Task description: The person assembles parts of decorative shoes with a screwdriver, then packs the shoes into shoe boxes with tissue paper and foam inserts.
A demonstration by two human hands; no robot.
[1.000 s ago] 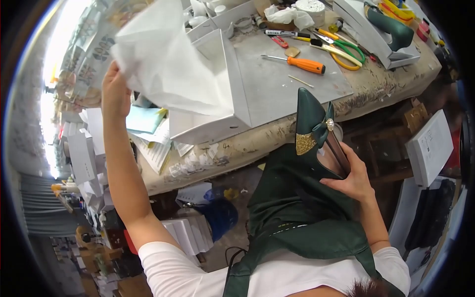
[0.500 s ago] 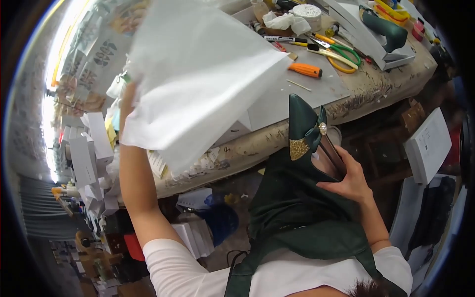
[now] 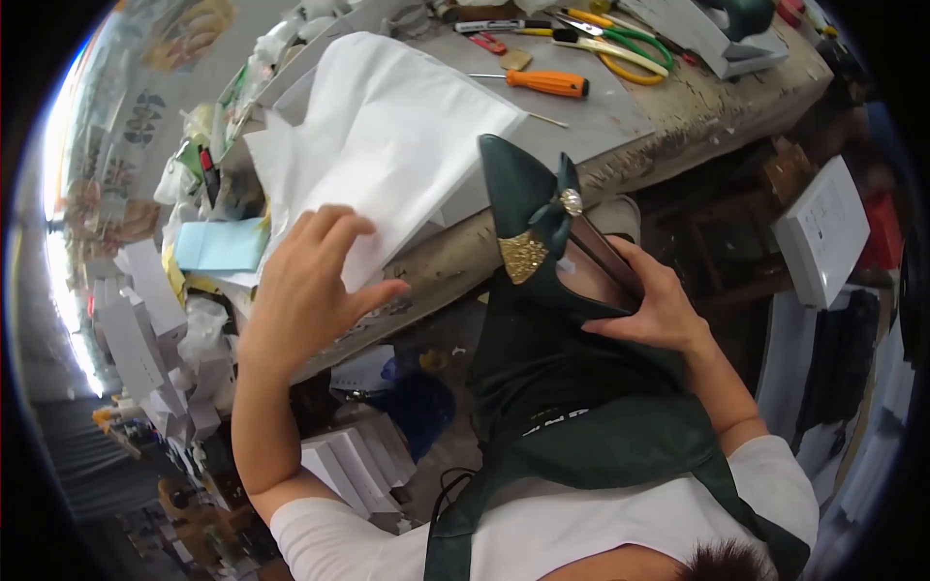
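My right hand grips a dark green pointed high-heel shoe by its opening, toe up, in front of my green apron. The shoe has a bow with a jewel and a gold glitter patch. A large white tissue sheet lies draped over a white box at the workbench edge. My left hand is at the sheet's lower edge. Its fingers are spread and overlap the paper, and the thumb is free.
The workbench carries an orange-handled screwdriver, green-and-yellow scissors and other small tools at the back. A light blue sheet lies left. White boxes stand at the right and are stacked on the floor.
My left hand swung the white sheet down from overhead onto the box and bench, then loosened its hold. The shoe in my right hand shifted slightly left and up.
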